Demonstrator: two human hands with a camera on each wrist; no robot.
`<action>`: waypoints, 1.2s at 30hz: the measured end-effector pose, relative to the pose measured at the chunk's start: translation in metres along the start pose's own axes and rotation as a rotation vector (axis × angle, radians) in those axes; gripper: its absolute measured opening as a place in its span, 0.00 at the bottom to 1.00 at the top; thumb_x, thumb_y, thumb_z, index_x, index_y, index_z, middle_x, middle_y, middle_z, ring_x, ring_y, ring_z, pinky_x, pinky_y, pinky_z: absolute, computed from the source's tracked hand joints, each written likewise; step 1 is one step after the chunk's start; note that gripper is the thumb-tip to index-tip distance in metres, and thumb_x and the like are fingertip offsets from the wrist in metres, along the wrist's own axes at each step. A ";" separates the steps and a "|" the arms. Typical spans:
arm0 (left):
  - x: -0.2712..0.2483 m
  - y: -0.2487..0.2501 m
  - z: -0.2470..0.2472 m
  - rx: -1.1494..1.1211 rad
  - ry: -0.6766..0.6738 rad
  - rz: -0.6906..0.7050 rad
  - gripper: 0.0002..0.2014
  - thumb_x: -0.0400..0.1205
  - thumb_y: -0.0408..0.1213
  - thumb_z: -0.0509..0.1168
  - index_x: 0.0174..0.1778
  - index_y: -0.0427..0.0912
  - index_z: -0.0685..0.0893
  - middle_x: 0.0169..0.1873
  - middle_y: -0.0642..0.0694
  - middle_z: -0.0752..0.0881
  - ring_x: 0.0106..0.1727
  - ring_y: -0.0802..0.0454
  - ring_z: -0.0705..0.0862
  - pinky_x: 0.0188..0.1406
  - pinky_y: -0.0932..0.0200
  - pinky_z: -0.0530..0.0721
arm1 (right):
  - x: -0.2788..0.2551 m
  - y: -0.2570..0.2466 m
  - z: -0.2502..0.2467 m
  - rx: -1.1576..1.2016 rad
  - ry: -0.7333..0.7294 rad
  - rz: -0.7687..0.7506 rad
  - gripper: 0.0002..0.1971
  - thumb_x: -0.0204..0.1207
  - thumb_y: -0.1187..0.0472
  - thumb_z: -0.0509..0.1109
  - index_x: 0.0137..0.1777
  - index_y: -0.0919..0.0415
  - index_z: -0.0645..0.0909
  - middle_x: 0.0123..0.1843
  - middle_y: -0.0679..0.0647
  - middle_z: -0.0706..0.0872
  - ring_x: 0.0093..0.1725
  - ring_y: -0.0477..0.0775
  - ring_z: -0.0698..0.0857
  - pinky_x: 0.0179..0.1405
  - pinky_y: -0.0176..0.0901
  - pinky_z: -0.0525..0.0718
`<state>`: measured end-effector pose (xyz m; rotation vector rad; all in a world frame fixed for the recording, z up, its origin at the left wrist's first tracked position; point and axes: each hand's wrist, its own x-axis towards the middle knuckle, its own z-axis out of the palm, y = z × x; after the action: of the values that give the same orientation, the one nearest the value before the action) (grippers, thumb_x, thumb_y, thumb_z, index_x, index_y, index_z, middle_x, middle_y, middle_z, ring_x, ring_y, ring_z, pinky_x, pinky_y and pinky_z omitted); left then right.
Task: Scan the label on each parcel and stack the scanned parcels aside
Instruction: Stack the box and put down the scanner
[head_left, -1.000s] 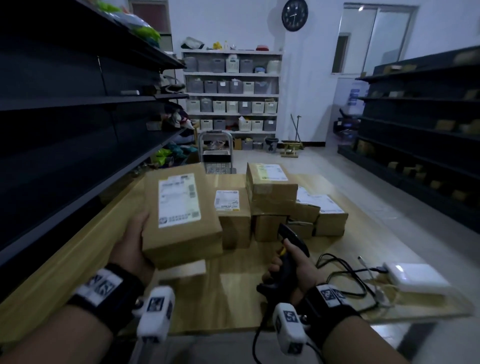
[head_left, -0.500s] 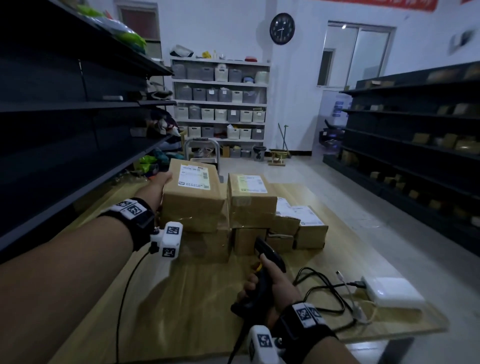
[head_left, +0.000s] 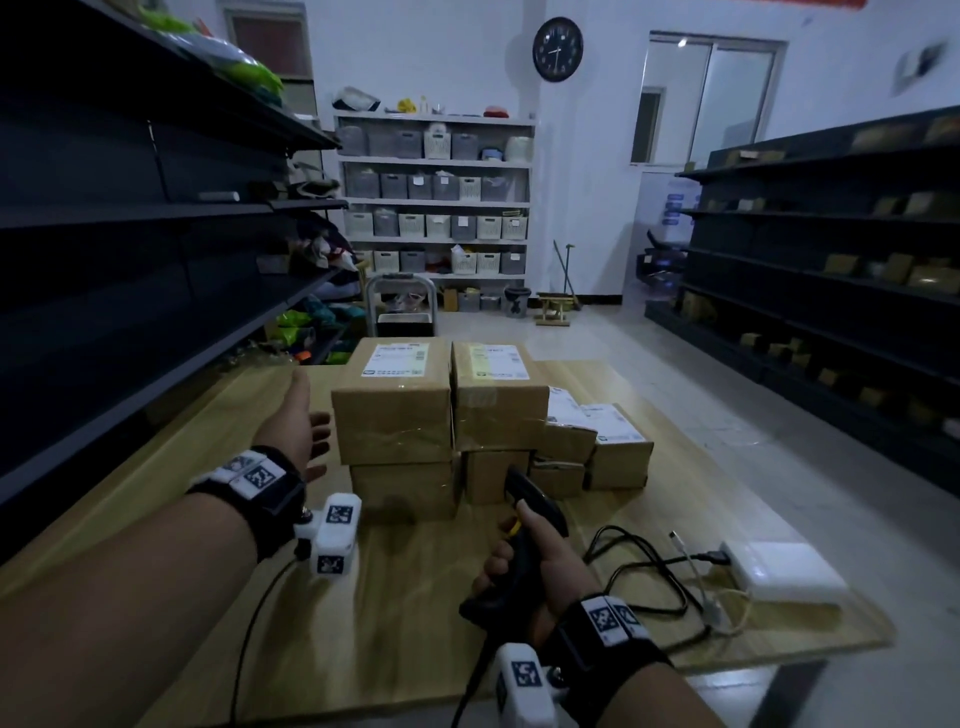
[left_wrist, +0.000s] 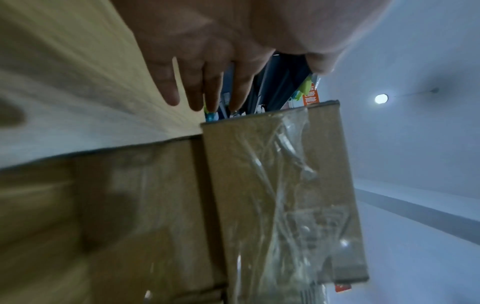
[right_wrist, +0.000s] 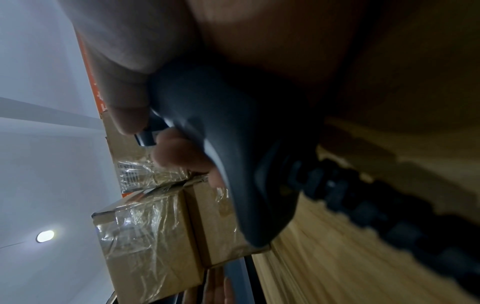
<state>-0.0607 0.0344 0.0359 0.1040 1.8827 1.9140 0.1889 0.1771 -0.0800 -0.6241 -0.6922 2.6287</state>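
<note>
The left hand (head_left: 301, 423) is held with fingers (left_wrist: 207, 82) straight and slightly spread, gripping nothing; the brown taped cardboard parcel with a white label (head_left: 395, 400) lies just beside the fingertips, apart from them, stacked on a lower brown box (head_left: 405, 488). The black handheld barcode scanner (head_left: 524, 525) is gripped by the right hand (head_left: 535, 566), fingers curled round its handle, the parcels lying just beyond on the wooden table (head_left: 415, 597).
</note>
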 end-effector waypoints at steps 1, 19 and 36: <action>-0.003 -0.009 -0.002 -0.022 0.023 -0.009 0.44 0.85 0.82 0.55 0.69 0.43 0.87 0.72 0.39 0.89 0.73 0.36 0.86 0.79 0.29 0.81 | 0.000 0.000 -0.001 0.003 -0.002 0.000 0.16 0.77 0.48 0.83 0.42 0.60 0.85 0.33 0.57 0.75 0.29 0.58 0.78 0.36 0.52 0.80; -0.098 -0.136 0.053 -0.154 -0.351 -0.219 0.11 0.91 0.39 0.74 0.65 0.37 0.88 0.54 0.35 0.92 0.57 0.35 0.91 0.60 0.40 0.90 | -0.033 -0.014 0.011 -0.073 0.268 -0.172 0.25 0.79 0.41 0.76 0.34 0.62 0.81 0.30 0.58 0.81 0.27 0.60 0.82 0.32 0.51 0.88; -0.148 -0.124 0.173 0.205 -0.820 -0.123 0.09 0.94 0.34 0.70 0.68 0.36 0.87 0.45 0.39 0.99 0.38 0.45 0.93 0.39 0.52 0.88 | -0.062 -0.201 -0.042 -0.002 0.683 -0.628 0.19 0.80 0.50 0.83 0.52 0.69 0.87 0.37 0.63 0.92 0.42 0.65 0.92 0.54 0.70 0.92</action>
<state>0.1665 0.1367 -0.0342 0.7019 1.4496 1.2871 0.3054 0.3301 0.0139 -1.0284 -0.5481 1.6891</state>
